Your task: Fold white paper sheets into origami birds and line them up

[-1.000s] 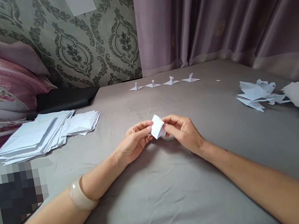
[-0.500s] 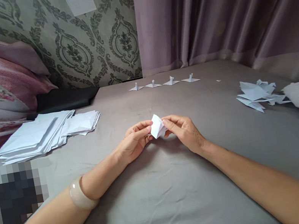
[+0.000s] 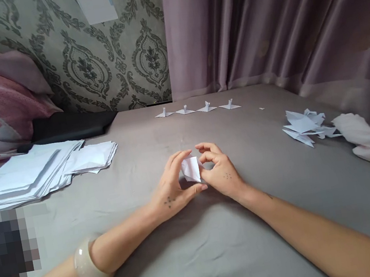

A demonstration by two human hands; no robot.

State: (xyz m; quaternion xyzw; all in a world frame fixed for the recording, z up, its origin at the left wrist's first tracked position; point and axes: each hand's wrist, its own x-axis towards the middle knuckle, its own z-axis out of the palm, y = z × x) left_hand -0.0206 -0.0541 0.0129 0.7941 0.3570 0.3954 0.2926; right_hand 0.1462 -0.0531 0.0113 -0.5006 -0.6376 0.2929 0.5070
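A small piece of folded white paper [image 3: 191, 170] is held upright between my two hands, just above the grey cloth. My left hand [image 3: 175, 185] grips it from the left, fingers along its top and thumb stretched under its lower edge. On the other side my right hand [image 3: 217, 168] has its fingers curled, their tips at the paper's right edge. The right thumb is partly hidden behind the paper. A pale bangle [image 3: 88, 263] circles my left forearm.
Folded white paper birds [image 3: 207, 107] stand in a row at the far edge. Stacked white sheets [image 3: 16, 175] and a pile of smaller squares [image 3: 93, 157] lie left, before a black item [image 3: 71, 126]. More folded paper [image 3: 302, 125] and a pale cloth [image 3: 367, 135] lie right.
The folded paper has turned and sits slightly lower. My left hand has opened wider around it, with the thumb now below, and my right fingers have shifted to its right edge.
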